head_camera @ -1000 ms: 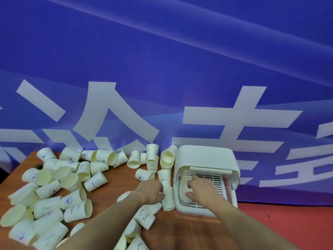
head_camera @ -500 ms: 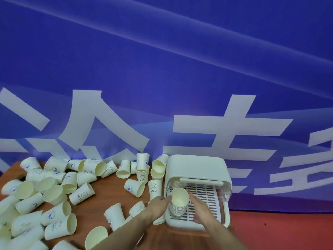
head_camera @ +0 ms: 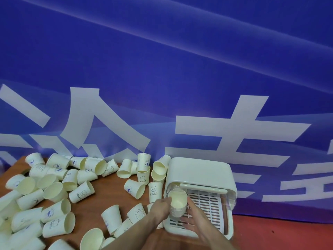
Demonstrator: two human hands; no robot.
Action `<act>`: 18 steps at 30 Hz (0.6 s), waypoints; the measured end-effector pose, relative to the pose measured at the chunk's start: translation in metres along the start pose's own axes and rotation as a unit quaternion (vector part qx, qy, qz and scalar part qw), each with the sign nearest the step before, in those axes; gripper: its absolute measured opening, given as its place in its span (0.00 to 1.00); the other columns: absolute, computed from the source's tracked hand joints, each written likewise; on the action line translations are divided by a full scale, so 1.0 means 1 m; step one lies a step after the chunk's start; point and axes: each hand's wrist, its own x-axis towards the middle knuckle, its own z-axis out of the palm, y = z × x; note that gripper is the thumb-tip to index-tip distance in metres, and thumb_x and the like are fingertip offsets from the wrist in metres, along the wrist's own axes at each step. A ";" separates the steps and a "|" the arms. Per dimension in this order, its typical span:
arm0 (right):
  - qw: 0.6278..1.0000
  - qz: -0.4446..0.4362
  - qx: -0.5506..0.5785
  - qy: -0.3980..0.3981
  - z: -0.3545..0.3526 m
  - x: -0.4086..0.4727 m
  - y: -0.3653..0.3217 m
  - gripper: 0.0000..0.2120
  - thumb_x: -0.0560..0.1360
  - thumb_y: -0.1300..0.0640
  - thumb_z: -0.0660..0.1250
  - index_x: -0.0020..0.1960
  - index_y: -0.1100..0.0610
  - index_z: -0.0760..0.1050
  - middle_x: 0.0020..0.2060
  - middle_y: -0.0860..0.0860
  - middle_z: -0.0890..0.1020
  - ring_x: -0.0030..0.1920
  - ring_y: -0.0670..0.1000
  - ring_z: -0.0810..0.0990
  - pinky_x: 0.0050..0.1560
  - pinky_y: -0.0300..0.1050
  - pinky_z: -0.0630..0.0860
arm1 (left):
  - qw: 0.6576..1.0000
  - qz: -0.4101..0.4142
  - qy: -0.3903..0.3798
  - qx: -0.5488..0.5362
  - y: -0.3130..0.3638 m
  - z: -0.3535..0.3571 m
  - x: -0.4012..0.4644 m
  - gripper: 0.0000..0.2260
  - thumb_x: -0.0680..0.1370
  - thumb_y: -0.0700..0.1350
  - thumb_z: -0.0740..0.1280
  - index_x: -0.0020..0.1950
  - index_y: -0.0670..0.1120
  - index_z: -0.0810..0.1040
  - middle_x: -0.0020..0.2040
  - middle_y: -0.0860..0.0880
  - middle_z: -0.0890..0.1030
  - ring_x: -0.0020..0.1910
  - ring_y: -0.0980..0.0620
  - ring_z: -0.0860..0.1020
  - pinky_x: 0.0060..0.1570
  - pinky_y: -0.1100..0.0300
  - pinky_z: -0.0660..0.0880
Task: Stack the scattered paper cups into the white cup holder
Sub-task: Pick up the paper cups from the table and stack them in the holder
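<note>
Paper stack: cream nested paper cups point(head_camera: 177, 204), mouth up and leaning a little, seated on the slatted tray at the front left corner of the white cup holder point(head_camera: 200, 175).
Left hand point(head_camera: 160, 208): fingers curled against the stack's left side, holding it near the rim.
Right hand point(head_camera: 195, 217): fingers fairly straight and spread, lying along the stack's right side and over the tray slats; steadying rather than clasping, as far as can be told.
Step in hand: settling the nested stack into the holder; likely near the end of one placing round, with most of the task left, judging by the many loose cups.
Next move: calls for letting the stack stand alone without tipping, then reaching left for another cup, the nearest being the upright "HELLO" cup point(head_camera: 155, 192) just beside the holder's left wall.
Holder edges: hood and white bar hang above the tray's back part, so tall stacks need to go in from the front; low front lip close to the near edge of the surface point(head_camera: 108, 199).
Open room: tray slats to the right of the stack bare; a brown patch free between the two cup clusters.
Scattered cups point(head_camera: 54, 192): crowded on the left half, mostly on their sides, easily knocked by a sweeping forearm.
Backdrop: blue banner point(head_camera: 162, 69) right behind cups and holder, no room there.
</note>
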 end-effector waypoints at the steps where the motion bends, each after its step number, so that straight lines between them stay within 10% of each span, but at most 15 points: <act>1: 1.000 -0.007 -0.003 -0.004 -0.001 0.002 -0.001 0.17 0.79 0.38 0.58 0.55 0.49 0.74 0.52 0.50 0.82 0.48 0.54 0.85 0.58 0.55 0.77 | 1.000 -0.001 0.000 -0.004 0.004 0.000 -0.003 0.11 0.82 0.49 0.62 0.44 0.45 0.79 0.41 0.45 0.78 0.42 0.45 0.75 0.43 0.58 0.72; 10: 1.000 0.004 -0.013 0.009 -0.001 0.012 0.006 0.21 0.79 0.37 0.59 0.60 0.52 0.73 0.54 0.50 0.81 0.48 0.54 0.83 0.53 0.53 0.77 | 1.000 -0.020 -0.017 0.005 0.007 -0.003 -0.008 0.13 0.83 0.52 0.59 0.61 0.46 0.73 0.55 0.45 0.78 0.54 0.45 0.79 0.55 0.52 0.78; 18: 0.978 -0.070 -0.123 0.150 -0.005 0.012 0.003 0.11 0.80 0.45 0.62 0.50 0.53 0.74 0.48 0.56 0.82 0.46 0.58 0.82 0.48 0.54 0.80 | 0.999 -0.017 0.016 0.047 0.017 -0.014 -0.024 0.19 0.80 0.56 0.60 0.62 0.42 0.72 0.51 0.44 0.78 0.46 0.46 0.81 0.39 0.56 0.80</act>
